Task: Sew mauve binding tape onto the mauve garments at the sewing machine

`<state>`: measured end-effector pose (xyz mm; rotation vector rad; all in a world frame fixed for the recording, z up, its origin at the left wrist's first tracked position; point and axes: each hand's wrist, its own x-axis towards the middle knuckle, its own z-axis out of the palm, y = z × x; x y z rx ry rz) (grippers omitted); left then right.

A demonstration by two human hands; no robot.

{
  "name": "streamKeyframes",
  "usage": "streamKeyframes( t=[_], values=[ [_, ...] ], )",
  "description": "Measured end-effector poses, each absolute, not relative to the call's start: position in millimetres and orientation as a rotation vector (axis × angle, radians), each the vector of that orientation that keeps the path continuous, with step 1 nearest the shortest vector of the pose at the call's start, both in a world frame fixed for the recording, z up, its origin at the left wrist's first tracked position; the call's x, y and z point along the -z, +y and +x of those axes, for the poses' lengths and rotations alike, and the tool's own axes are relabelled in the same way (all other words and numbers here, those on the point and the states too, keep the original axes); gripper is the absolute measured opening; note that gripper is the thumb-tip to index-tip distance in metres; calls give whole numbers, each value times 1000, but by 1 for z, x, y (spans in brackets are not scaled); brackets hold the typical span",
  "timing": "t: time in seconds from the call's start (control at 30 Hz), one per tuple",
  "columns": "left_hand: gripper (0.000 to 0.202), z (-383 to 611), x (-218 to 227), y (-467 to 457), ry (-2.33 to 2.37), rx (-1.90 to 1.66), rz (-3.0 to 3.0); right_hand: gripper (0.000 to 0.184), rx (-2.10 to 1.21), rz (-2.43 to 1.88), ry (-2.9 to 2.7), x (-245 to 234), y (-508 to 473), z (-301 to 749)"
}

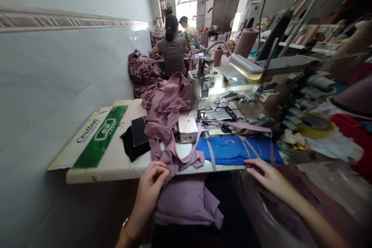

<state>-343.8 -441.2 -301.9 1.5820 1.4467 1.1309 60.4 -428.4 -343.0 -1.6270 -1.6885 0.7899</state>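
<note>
My left hand is at the table's front edge, its fingers curled and pressed together on the edge of a mauve fabric strip. That strip runs back to a crumpled heap of mauve fabric beside the sewing machine. My right hand reaches to the front edge of a blue cloth, fingers stretched and slightly apart, with nothing visible in them. A narrow mauve band leads into the machine near its needle. Folded lilac fabric rests on my lap.
A dark phone lies on black cloth left of the fabric. A green-and-white Cestbon sheet covers the table's left end. Thread cones and a lamp stand behind. One person sits ahead, facing away; another is farther back.
</note>
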Motion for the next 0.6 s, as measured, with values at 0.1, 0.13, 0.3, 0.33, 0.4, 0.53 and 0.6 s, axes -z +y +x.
streamKeyframes(
  t=[0.1, 0.13, 0.3, 0.33, 0.4, 0.53, 0.6],
  values=[
    [18, -329, 297, -457, 1534, -881, 2113, 32, -527, -1668, -1587, 312, -432, 62],
    [19, -319, 294, -462, 1486, -804, 2273, 30, -528, -1621, -1567, 294, -435, 52],
    [23, -268, 257, -467, 1073, -690, 2783, 33, -1102, -1151, -1757, 203, -451, -31],
    [22, -262, 245, -463, 1002, -735, 2809, 34, -1216, -1100, -1767, 193, -450, -45],
    [23, -256, 217, -448, 888, -826, 2772, 37, -1370, -1031, -1661, 184, -440, -64],
    [17, -255, 177, -402, 741, -890, 2539, 38, -1616, -913, -1319, 189, -403, -72],
    [13, -255, 170, -379, 778, -913, 2404, 39, -1723, -883, -1194, 192, -386, -71]
  ],
)
